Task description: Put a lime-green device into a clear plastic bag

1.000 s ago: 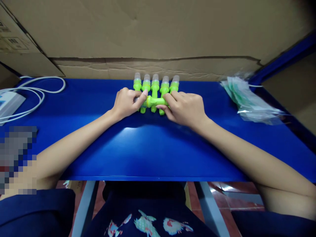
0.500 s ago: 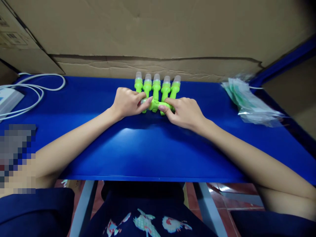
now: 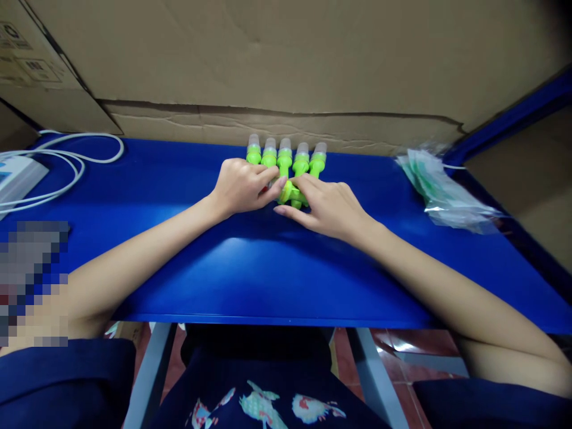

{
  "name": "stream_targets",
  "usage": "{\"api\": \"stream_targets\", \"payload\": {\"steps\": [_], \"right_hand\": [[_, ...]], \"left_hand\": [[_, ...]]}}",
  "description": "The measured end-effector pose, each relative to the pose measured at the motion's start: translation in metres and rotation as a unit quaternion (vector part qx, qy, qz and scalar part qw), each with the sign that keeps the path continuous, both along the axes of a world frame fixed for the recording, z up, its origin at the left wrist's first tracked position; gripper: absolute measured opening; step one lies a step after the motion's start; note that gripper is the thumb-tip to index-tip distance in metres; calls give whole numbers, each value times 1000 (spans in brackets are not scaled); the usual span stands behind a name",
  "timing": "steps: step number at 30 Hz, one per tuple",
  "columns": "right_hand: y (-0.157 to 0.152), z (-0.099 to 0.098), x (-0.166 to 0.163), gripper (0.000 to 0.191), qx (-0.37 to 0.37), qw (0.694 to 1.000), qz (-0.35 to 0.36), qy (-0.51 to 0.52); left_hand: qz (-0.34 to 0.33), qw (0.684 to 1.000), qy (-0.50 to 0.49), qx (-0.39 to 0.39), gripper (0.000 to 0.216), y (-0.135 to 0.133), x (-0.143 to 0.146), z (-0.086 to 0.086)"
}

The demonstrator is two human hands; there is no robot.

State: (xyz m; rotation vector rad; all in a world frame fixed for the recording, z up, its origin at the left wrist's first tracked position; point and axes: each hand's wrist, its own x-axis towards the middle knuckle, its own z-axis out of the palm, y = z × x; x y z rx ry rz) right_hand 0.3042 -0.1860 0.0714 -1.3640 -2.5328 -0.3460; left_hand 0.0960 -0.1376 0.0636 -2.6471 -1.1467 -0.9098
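Several bright green plastic pieces with clear caps [image 3: 284, 156] lie side by side in a row near the back of the blue table [image 3: 250, 262]. Across their near ends lies one more green piece [image 3: 289, 192]. My left hand [image 3: 241, 186] and my right hand [image 3: 328, 207] meet over it, fingers closed around it, so most of it is hidden. The fingertips of both hands touch at the middle of the row.
A tall cardboard wall [image 3: 286, 65] stands right behind the row. A stack of clear plastic bags [image 3: 442, 190] lies at the right rear. A white device [image 3: 18, 179] with a looped white cable [image 3: 84, 156] sits at the left rear.
The crosswise green piece has turned from lying flat across the row to mostly hidden between my hands. My hands have closed in toward each other over it.
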Motion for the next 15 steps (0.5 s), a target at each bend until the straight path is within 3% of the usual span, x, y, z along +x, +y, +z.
{"api": "stream_targets", "payload": {"steps": [5, 9, 12, 15], "right_hand": [[13, 2, 12, 39, 20, 999, -46, -10], [39, 17, 44, 31, 70, 985, -159, 6], [68, 24, 82, 38, 72, 957, -280, 23], [93, 23, 120, 53, 65, 932, -355, 36]], "left_hand": [[-32, 997, -69, 23, 61, -5, 1, 4], [-25, 991, -106, 78, 67, 1, -1, 1], [-13, 994, -70, 77, 65, 8, -5, -6], [-27, 995, -46, 81, 61, 13, -7, -13]]}}
